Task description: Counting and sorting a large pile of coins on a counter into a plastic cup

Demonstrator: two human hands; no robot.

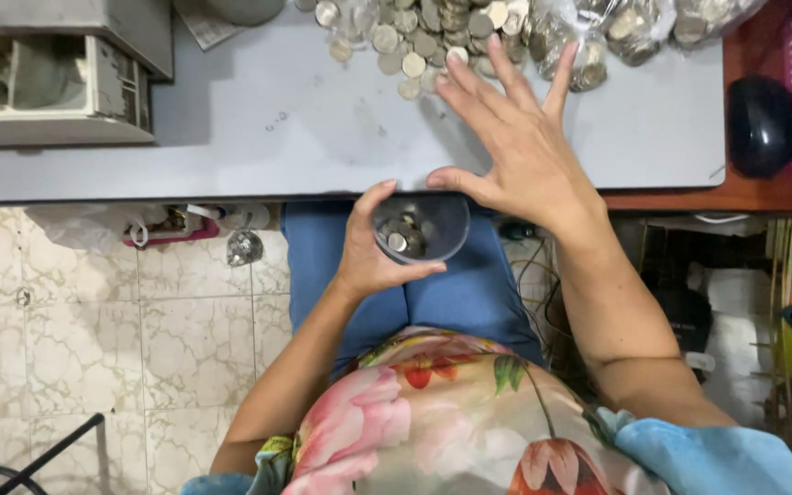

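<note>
We hold the small grey plastic cup (419, 229) in our left hand (368, 261) just under the grey tabletop (258, 119) edge, while our right hand (520, 147), fingers (469, 92) spread wide, rakes the pile of silver coins (423, 37) toward it.

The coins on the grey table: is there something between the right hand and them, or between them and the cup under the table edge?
Nothing visible. The right hand lies flat on the grey table, its fingertips at the loose coins. The table surface to the edge is bare, and the left hand holds the cup open just below it.
</note>
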